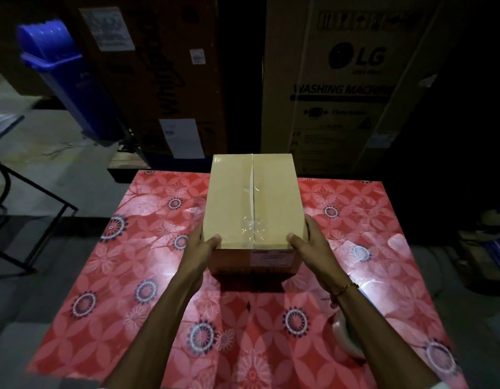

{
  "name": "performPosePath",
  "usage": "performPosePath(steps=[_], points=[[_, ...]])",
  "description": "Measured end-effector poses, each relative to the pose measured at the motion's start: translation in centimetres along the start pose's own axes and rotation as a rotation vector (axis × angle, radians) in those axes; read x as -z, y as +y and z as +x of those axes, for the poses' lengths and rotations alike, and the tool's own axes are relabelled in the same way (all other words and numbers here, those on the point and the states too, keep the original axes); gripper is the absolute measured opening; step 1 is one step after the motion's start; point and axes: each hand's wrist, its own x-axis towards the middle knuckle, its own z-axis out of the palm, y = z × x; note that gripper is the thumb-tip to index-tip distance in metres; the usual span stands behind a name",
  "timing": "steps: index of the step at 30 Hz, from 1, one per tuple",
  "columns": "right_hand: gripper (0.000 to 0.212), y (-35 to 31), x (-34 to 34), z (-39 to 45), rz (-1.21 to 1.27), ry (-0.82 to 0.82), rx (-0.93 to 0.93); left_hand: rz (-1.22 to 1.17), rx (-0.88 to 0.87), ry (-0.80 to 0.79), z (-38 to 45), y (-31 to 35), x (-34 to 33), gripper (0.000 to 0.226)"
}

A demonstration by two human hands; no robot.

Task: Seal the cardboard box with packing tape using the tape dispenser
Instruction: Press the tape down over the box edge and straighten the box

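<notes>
One table [108, 290], red floral cover, carries one box [232, 203] at its far middle, long axis running away from the person. Clear tape appears to cover the centre seam already. Two hands clasp the near corners: left hand [199, 245] and right hand [309, 242], each with thumb on the lid and fingers down the side wall. One tape roll [345, 338], probably the dispenser, lies near the right forearm, well behind the hands; the right hand is nearer it.
</notes>
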Motion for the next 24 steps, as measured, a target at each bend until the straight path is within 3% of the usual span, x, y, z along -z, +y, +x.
performPosePath(steps=[9,16,21,24], points=[[0.054,-0.4,-2.3,-0.3,0.015,-0.024,0.049,0.045,-0.014,0.067,0.7,-0.1,2.5,0.048],[0.053,-1.1,-6.0,-0.3,-0.014,-0.05,0.082,0.12,-0.035,0.206,1.3,-0.2,5.5,0.042],[0.051,-1.1,-6.8,0.0,-0.012,-0.056,0.098,0.231,-0.06,0.19,1.4,-0.5,6.6,0.04],[0.047,-0.8,-5.9,0.0,0.008,-0.083,0.088,0.434,-0.154,0.36,2.0,-0.6,5.7,0.051]])
